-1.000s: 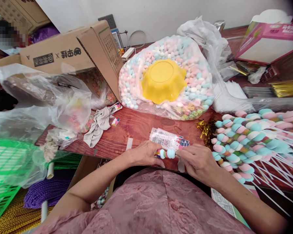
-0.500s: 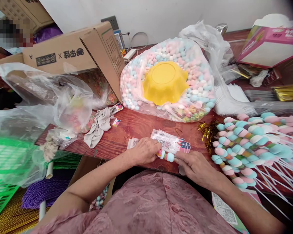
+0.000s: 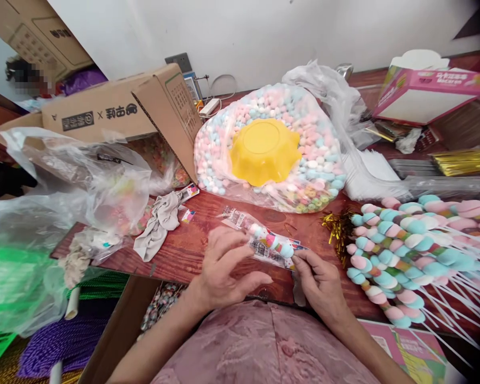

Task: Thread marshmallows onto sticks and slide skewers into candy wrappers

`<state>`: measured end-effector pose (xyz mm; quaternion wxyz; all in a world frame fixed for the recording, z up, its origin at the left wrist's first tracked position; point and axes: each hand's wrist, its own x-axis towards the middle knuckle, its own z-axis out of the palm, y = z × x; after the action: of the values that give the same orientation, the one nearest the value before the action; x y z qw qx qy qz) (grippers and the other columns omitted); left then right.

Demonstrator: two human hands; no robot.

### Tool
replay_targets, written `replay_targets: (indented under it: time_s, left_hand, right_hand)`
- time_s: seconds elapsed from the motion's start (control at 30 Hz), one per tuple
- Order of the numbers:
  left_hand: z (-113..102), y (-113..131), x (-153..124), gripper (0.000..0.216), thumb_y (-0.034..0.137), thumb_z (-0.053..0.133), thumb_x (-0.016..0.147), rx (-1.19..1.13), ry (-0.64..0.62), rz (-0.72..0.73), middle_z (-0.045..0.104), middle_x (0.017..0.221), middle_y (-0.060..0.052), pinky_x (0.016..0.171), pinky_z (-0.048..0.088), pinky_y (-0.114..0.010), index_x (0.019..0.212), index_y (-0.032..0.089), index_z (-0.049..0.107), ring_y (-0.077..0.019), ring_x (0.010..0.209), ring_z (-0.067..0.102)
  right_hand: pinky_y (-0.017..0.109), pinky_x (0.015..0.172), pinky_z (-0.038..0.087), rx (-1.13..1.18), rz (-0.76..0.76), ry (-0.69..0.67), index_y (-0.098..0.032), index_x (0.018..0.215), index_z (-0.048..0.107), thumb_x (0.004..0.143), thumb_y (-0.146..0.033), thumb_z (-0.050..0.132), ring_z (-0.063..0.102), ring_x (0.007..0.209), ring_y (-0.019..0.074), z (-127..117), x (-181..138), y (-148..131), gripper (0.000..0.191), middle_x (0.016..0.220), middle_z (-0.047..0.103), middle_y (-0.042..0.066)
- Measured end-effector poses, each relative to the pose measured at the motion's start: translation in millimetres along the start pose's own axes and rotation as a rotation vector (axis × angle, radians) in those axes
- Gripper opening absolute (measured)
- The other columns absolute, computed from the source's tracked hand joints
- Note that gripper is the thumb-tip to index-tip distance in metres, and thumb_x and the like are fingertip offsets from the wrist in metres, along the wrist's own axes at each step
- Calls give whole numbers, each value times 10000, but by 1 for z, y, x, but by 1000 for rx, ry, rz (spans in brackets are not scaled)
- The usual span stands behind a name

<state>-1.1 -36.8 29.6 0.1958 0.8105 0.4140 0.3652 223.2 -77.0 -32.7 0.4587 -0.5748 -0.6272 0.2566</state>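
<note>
A short marshmallow skewer [image 3: 272,241] in pink, white and blue lies along a clear printed plastic sleeve [image 3: 237,217] at the table's front. Whether it is fully inside the sleeve I cannot tell. My right hand [image 3: 320,280] pinches the skewer's right end, thumb against fingers; its stick is hidden. My left hand [image 3: 224,269] hovers just left of the skewer with fingers and thumb spread, holding nothing. More printed sleeves show beneath the candy. To the right of my right hand lies a pile of finished-looking marshmallow skewers [image 3: 396,250] with white sticks.
Behind the sleeves sits a big bag of marshmallows [image 3: 320,125] with an upturned yellow bowl [image 3: 264,152] on it. Cardboard box [image 3: 104,114], grey cloth [image 3: 160,218] and plastic bags are at left. Gold twist ties [image 3: 464,161] and a pink carton [image 3: 432,93] stand at right.
My left hand has let go of the candy, moved left and spread its fingers. More of the skewer and sleeve now shows. My right hand still pinches the right end.
</note>
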Motion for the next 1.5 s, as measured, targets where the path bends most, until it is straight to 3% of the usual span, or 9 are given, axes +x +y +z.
replay_targets:
  time_s: [0.1,0.2,0.47,0.63,0.83,1.03,1.2,1.33,1.5]
  left_hand:
    - [18,-7,-12,446,555,718,748,-567,-13,-367,664,895,-75,790,508,-369,997,194,632,-201,832,625]
    - [31,-15,-2,645,721,675,663,-988,54,-561,649,958,-75,777,515,-368,1028,197,584,-215,892,635]
    - [31,-8,51,553,697,450,857,-1225,281,-822,371,589,46,790,509,-384,632,200,358,-116,595,505]
    - [46,-6,41,567,685,457,870,-1237,311,-831,282,574,69,714,506,-324,625,206,278,-78,501,377]
    - [49,-13,28,570,674,487,863,-1199,204,-769,366,581,49,697,512,-306,594,192,343,-85,527,419]
    - [47,-13,36,552,669,425,896,-1237,369,-844,405,619,39,689,502,-297,624,195,345,-93,567,467]
    - [54,-8,34,521,600,542,876,-1385,384,-847,396,593,53,615,485,-257,611,186,371,-77,516,441]
    - [57,-12,26,480,521,674,815,-1513,282,-758,453,575,48,630,502,-259,593,171,433,-79,501,459]
    - [53,-23,22,400,517,686,803,-1635,143,-695,558,629,11,691,533,-326,675,167,543,-141,598,569]
  right_hand:
    - [222,463,385,125,72,-17,-196,791,611,948,-307,479,470,474,111,4,-3,-3,234,539,492,-43]
    - [217,472,398,167,29,-68,-195,740,592,949,-280,485,480,481,105,9,-6,-11,249,545,493,-41]
    - [298,710,501,-319,-492,113,-195,997,691,876,-78,547,638,657,160,13,-10,-13,221,750,724,42]
    - [309,710,462,-500,-566,158,-187,1047,684,853,-70,557,636,709,175,12,-12,-8,259,804,746,60]
    - [308,686,422,-530,-602,138,-173,1054,669,848,-50,560,602,692,172,13,-10,-9,263,798,746,46]
    - [311,677,403,-481,-699,107,-153,1067,665,844,-53,575,589,695,169,12,-11,-12,260,799,744,54]
    - [302,669,395,-495,-684,96,-158,1018,679,869,-63,557,590,682,157,15,-11,-14,215,779,739,50]
    - [289,621,396,-421,-584,86,-145,932,691,878,-72,540,581,608,147,19,-11,-8,177,697,704,40]
    - [222,571,434,-73,-195,-5,-180,849,664,918,-186,537,573,552,111,18,-7,-5,145,657,655,-13]
